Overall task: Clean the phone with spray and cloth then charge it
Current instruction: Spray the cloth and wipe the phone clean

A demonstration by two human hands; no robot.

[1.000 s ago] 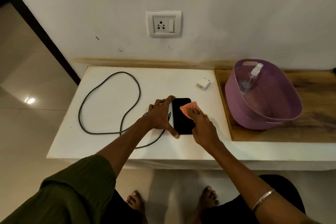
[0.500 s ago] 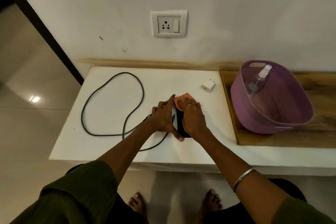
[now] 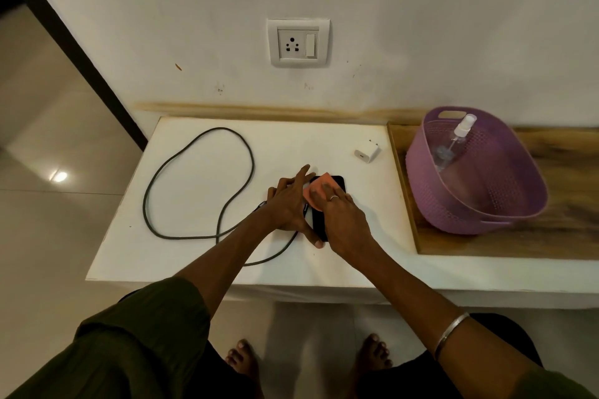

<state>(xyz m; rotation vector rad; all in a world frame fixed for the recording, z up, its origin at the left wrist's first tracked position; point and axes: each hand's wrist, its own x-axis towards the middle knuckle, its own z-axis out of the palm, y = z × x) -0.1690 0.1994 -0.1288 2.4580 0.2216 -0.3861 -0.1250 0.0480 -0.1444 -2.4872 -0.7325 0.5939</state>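
Observation:
A black phone (image 3: 338, 184) lies flat on the white table (image 3: 201, 256), mostly covered by my hands. My left hand (image 3: 288, 206) clamps the phone's left edge, thumb at its near corner and fingers spread along the far side. My right hand (image 3: 345, 220) presses an orange cloth (image 3: 316, 193) flat onto the screen near the phone's far left part. A clear spray bottle (image 3: 452, 144) with a white nozzle leans inside the purple basket (image 3: 518, 210) at the right. A dark charging cable (image 3: 197, 185) loops on the table to the left. A white charger plug (image 3: 367, 151) rests behind the phone.
A white wall socket with a switch (image 3: 298, 42) sits on the wall above the table. The basket stands on a wooden shelf (image 3: 570, 236) level with the table's right side. The floor drops away left of the table; my bare feet are below its front edge.
My right hand slid the cloth from the phone's right side leftward across the screen, toward my left hand's fingers. The left hand kept its hold on the phone.

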